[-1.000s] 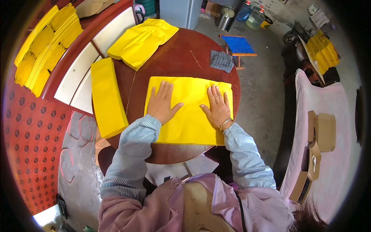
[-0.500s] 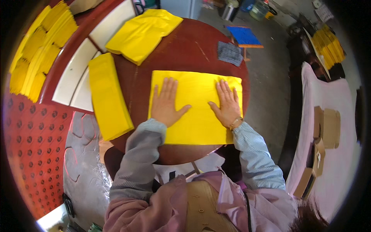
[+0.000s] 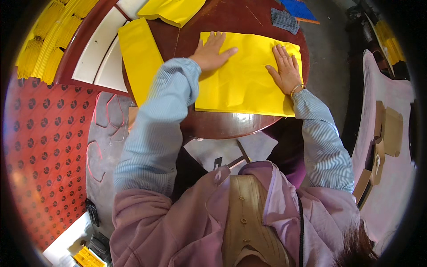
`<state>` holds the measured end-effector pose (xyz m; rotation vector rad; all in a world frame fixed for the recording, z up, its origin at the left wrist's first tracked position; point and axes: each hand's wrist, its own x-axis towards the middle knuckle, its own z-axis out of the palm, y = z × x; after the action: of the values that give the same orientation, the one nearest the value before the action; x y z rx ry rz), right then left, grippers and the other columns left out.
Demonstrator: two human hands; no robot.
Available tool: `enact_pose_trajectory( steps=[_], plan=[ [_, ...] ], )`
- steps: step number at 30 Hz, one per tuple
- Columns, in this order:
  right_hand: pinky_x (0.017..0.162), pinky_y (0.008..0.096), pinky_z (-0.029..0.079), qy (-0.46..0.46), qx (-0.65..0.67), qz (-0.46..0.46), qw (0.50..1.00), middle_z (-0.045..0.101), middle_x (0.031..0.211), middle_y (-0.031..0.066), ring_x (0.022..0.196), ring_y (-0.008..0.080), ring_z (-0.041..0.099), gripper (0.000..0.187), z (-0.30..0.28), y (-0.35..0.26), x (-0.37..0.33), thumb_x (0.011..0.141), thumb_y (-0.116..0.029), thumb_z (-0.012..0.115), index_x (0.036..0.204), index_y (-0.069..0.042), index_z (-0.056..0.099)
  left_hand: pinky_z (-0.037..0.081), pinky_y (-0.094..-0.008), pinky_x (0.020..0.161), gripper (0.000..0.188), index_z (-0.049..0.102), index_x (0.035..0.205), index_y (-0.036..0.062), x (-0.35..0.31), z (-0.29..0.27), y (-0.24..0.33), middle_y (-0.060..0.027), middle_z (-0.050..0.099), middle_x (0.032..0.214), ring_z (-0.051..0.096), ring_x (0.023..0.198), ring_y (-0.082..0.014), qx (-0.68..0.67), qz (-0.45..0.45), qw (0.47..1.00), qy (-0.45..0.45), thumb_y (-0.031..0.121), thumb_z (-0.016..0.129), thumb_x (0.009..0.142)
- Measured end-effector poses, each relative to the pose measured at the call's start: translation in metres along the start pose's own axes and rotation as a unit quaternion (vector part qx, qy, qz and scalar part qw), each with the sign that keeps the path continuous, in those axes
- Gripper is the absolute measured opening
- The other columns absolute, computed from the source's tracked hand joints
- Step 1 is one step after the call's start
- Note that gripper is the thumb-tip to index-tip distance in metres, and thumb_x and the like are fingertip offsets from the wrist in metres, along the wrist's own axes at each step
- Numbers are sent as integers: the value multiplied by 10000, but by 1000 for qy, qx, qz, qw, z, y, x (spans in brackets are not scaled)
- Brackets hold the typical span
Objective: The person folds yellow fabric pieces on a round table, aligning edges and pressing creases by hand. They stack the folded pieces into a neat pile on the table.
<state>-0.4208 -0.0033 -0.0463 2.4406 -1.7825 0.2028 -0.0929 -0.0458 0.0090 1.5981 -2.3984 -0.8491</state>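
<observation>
A flat yellow rectangular sheet or stack of sheets (image 3: pixel 249 89) lies on the round dark red table (image 3: pixel 218 127). Whether it is plastic or paper, and how many layers it has, I cannot make out. My left hand (image 3: pixel 212 52) rests flat near its far left corner, fingers stretched and thumb spread toward the middle. Flat on its right side lies my right hand (image 3: pixel 285 71), with a bracelet at the wrist and the thumb apart. Neither hand grips anything. To the left, a long folded yellow bundle (image 3: pixel 142 58) is partly covered by my left sleeve.
Another yellow piece (image 3: pixel 173 11) lies at the table's far left. A grey cloth (image 3: pixel 284 21) sits at the far right edge, near a blue-topped stool (image 3: pixel 300 10). Yellow stacks (image 3: pixel 49 40) stand left on a red-edged cabinet (image 3: pixel 95 49). Cardboard boxes (image 3: pixel 392 133) lie on a pink cover.
The whole view has tilted, so the table appears higher and further right. My left hand has slid toward the sheet's far left corner; my right hand stays on the right side.
</observation>
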Motion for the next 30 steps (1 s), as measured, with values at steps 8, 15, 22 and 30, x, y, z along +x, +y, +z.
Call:
enact_pose_trajectory(
  steps=[8,15,22,30],
  plan=[
    [1340,515,43,-16,45,2,999,172,1792,98,1661,260,121,786,-6,-4,6,1090,-615,412,1708,-164,233,134,-473,1336,809,267,1655,-24,-12,-2,12,-260,222,1742,150,1638,-397,92,79,991,57,523,481,1099],
    [1331,543,0,-103,92,2,990,96,1803,118,1669,279,50,845,-6,13,13,1073,-674,365,1717,-154,197,140,-524,1328,787,290,1661,1,-22,58,4,-234,257,1740,181,1638,-370,153,53,976,145,503,500,1092],
    [1334,532,18,-70,82,-29,994,105,1804,99,1668,270,62,861,-2,17,9,1064,-728,292,1721,-181,184,96,-493,1343,761,235,1697,69,-26,63,3,-186,210,1768,148,1654,-314,188,32,970,149,470,487,1101],
    [1339,514,58,-18,75,-14,997,168,1791,110,1659,278,124,829,-5,4,4,1073,-672,368,1710,-161,227,112,-497,1339,753,241,1693,57,-27,64,4,-197,222,1762,157,1651,-330,204,49,963,170,469,479,1109]
  ],
)
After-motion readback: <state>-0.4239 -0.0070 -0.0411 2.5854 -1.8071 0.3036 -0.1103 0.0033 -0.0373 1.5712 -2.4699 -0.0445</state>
